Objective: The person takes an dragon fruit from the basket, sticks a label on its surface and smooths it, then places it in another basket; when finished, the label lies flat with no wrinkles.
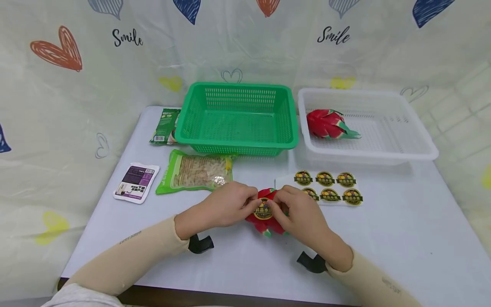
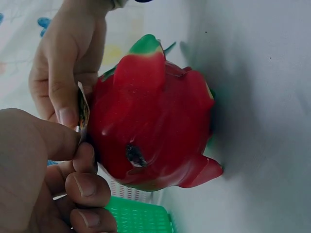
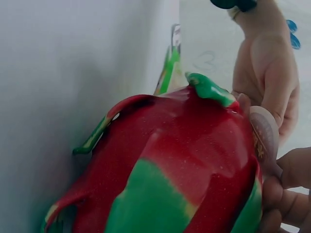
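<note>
A red dragon fruit [image 1: 274, 226] with green-tipped scales lies on the table in front of the person. Over its upper side is a round black-and-gold sticker [image 1: 263, 211]. My left hand [image 1: 230, 205] pinches the sticker's left edge between thumb and finger, while the right hand [image 1: 301, 213] pinches the opposite edge. Seen from the left wrist, the sticker [image 2: 83, 114] stands edge-on beside the fruit [image 2: 150, 116], its near end between the fingertips. The right wrist view shows the sticker [image 3: 264, 138] close to the fruit's skin; how much of it touches, I cannot tell.
A sheet of several like stickers [image 1: 330, 195] lies right of the fruit. Behind stand a green basket [image 1: 235, 147] and a white basket [image 1: 372, 155] holding another dragon fruit [image 1: 327, 124]. Leftward lie a green-edged food bag [image 1: 201, 171], a green packet [image 1: 165, 125] and a white-purple packet [image 1: 136, 182].
</note>
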Motion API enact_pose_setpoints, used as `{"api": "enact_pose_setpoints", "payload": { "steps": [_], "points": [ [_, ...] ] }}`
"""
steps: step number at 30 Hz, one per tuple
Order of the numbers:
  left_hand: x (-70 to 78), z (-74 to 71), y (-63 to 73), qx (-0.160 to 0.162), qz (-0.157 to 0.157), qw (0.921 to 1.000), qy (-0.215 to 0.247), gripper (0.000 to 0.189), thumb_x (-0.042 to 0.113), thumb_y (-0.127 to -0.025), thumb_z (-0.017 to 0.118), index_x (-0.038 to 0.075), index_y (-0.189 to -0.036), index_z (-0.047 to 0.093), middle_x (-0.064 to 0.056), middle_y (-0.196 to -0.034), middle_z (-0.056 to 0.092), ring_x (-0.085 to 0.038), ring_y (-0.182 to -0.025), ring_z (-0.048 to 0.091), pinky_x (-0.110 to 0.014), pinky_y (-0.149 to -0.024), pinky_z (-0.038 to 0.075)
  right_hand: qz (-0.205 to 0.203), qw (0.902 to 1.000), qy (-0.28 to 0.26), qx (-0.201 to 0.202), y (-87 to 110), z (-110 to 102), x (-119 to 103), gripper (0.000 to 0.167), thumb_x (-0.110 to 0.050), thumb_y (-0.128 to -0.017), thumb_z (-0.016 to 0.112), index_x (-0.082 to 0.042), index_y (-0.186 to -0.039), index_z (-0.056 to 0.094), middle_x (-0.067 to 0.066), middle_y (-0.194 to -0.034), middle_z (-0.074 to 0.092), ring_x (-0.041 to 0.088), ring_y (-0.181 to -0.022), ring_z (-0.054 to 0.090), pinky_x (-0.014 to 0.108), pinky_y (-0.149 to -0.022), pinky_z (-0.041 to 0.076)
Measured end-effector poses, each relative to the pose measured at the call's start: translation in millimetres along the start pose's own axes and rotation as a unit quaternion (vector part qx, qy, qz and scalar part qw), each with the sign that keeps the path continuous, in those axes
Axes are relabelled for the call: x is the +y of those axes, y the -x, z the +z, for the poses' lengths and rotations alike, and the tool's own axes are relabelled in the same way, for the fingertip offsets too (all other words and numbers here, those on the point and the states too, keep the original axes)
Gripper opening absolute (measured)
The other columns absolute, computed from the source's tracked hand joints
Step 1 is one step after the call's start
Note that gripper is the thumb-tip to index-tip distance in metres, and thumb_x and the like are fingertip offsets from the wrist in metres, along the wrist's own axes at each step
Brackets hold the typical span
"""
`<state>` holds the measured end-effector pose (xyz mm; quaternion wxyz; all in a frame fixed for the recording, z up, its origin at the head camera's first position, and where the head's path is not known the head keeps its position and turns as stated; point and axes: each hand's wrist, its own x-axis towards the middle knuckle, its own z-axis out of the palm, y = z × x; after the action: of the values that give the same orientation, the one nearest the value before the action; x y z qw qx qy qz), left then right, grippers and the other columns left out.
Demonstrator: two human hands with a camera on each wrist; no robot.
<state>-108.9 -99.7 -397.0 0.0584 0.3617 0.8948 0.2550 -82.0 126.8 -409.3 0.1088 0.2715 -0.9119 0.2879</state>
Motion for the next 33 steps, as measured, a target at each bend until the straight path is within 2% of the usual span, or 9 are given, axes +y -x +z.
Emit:
{"api": "enact_pose_setpoints", "payload": {
  "steps": [3, 6, 9, 13, 17, 21, 26, 33],
  "points": [
    [-0.7, 1.9, 0.0, 0.006, -0.001, 1.0, -0.006, 0.031, 0.025, -0.105, 0.061, 0.018, -0.075, 0.056, 0.009, -0.06, 0.048, -0.004, -0.056, 0.041, -0.018, -0.054, 0.031, -0.009, 0.9987, 0.049, 0.01, 0.4, 2.2, -0.5, 0.032, -0.018, -0.09, 0.077, -0.019, -0.068, 0.054, -0.006, -0.072, 0.045, 0.002, -0.061, 0.04, 0.017, -0.049, 0.034],
    [-1.4, 2.8, 0.2, 0.01, -0.006, 0.9999, -0.004, 0.032, 0.026, -0.104, 0.061, 0.019, -0.074, 0.055, 0.01, -0.06, 0.047, -0.004, -0.056, 0.041, -0.019, -0.054, 0.031, -0.004, 0.9976, 0.068, 0.009, -0.4, 2.8, -0.3, 0.036, -0.019, -0.089, 0.077, -0.02, -0.067, 0.05, -0.004, -0.075, 0.043, 0.004, -0.062, 0.038, 0.017, -0.049, 0.032],
    [-3.9, 4.5, -0.4, 0.013, -0.015, 0.9997, 0.016, 0.034, 0.028, -0.104, 0.061, 0.019, -0.072, 0.053, 0.011, -0.058, 0.045, -0.003, -0.056, 0.04, -0.018, -0.054, 0.03, 0.029, 0.9983, 0.048, -0.017, -2.8, 2.7, 0.4, 0.036, -0.018, -0.091, 0.075, -0.02, -0.068, 0.047, -0.003, -0.076, 0.042, 0.005, -0.06, 0.037, 0.019, -0.049, 0.031],
    [-9.0, 8.9, -2.3, 0.016, -0.038, 0.9969, 0.066, 0.039, 0.032, -0.103, 0.062, 0.019, -0.068, 0.05, 0.011, -0.056, 0.043, -0.002, -0.053, 0.038, -0.019, -0.053, 0.03, 0.069, 0.9963, 0.023, -0.046, -8.0, 3.1, 0.1, 0.039, -0.021, -0.095, 0.071, -0.02, -0.067, 0.044, -0.003, -0.074, 0.04, 0.007, -0.058, 0.035, 0.021, -0.049, 0.028],
    [-12.5, 13.4, -4.4, 0.018, -0.06, 0.9921, 0.109, 0.044, 0.034, -0.105, 0.061, 0.019, -0.065, 0.047, 0.01, -0.054, 0.04, -0.003, -0.052, 0.036, -0.02, -0.053, 0.029, 0.079, 0.9954, 0.027, -0.047, -12.1, 3.3, -0.9, 0.043, -0.024, -0.097, 0.071, -0.02, -0.064, 0.043, -0.002, -0.071, 0.039, 0.008, -0.057, 0.033, 0.022, -0.049, 0.025],
    [-12.8, 16.8, -6.5, 0.02, -0.068, 0.9899, 0.123, 0.048, 0.032, -0.106, 0.058, 0.019, -0.062, 0.045, 0.01, -0.053, 0.038, -0.004, -0.052, 0.035, -0.021, -0.053, 0.028, 0.087, 0.9949, 0.022, -0.045, -12.9, 2.0, -0.5, 0.045, -0.022, -0.096, 0.071, -0.02, -0.063, 0.042, -0.002, -0.07, 0.038, 0.008, -0.056, 0.034, 0.022, -0.048, 0.025],
    [-12.6, 18.4, -7.4, 0.026, -0.065, 0.9908, 0.116, 0.049, 0.03, -0.107, 0.057, 0.02, -0.06, 0.045, 0.011, -0.053, 0.038, -0.003, -0.054, 0.036, -0.02, -0.053, 0.029, 0.058, 0.9963, -0.012, -0.062, -10.2, -1.6, 5.8, 0.041, -0.022, -0.096, 0.073, -0.02, -0.066, 0.045, -0.004, -0.072, 0.04, 0.006, -0.059, 0.036, 0.021, -0.05, 0.03],
    [-15.0, 20.3, -2.0, 0.026, -0.024, 0.9972, 0.066, 0.047, 0.036, -0.104, 0.061, 0.019, -0.064, 0.044, 0.01, -0.055, 0.038, -0.003, -0.055, 0.037, -0.019, -0.054, 0.03, 0.01, 0.9935, -0.067, -0.092, -4.1, -5.6, 14.9, 0.039, -0.027, -0.093, 0.079, -0.023, -0.075, 0.045, -0.008, -0.079, 0.04, 0.003, -0.067, 0.035, 0.019, -0.057, 0.034]
  ]
}}
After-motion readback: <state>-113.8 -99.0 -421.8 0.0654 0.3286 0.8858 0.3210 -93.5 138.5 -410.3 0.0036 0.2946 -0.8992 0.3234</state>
